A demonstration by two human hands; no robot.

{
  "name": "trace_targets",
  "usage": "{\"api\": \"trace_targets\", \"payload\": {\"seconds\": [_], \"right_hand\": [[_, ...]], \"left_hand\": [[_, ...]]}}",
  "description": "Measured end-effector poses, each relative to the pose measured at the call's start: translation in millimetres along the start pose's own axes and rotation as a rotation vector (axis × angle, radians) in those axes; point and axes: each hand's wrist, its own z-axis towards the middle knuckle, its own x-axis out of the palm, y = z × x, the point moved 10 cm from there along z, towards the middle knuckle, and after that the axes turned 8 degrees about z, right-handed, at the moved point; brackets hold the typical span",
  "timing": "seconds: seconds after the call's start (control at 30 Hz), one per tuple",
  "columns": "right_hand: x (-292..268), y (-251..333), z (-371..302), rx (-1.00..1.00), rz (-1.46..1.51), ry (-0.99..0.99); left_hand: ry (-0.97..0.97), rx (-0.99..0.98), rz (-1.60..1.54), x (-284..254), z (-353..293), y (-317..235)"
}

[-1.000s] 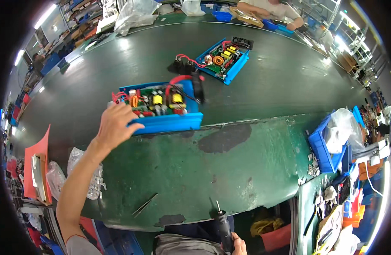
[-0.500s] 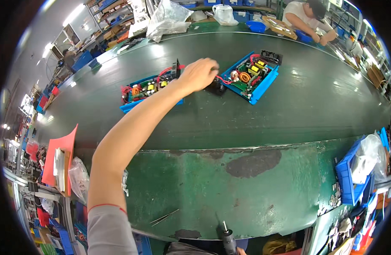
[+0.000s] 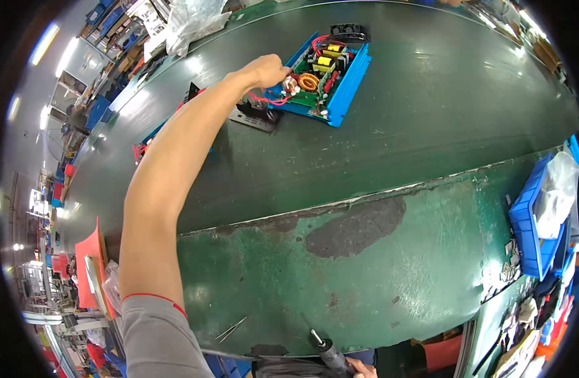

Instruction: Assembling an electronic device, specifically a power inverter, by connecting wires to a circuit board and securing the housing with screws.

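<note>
Left hand (image 3: 269, 70) (head view) is being shifted to the left edge of the right tray (image 3: 351, 88) on the belt (image 3: 415, 113); whether gripping is occurring cannot be told. Well apart, a driver (image 3: 330, 354) is being clasped by the right hand (image 3: 363, 370).

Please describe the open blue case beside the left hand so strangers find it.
Across the long dark-green surface, find the left hand. The open blue rectangular case at its right shows a copper-coloured ring coil; the other blue case is mostly hidden behind the forearm.
</note>
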Motion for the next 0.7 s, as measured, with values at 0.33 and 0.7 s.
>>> {"api": "trace_targets", "payload": {"seconds": [0.33,0.7], "right_hand": [[-29,-7,0,-0.097,0.253,-0.226],[-126,64,-27,-0.273,-0.028,-0.649]], "left_hand": [[0.157,0.074,-0.36,-70,-157,-51],[0.26,-0.151,-0.529,-39,-428,-114]]}}
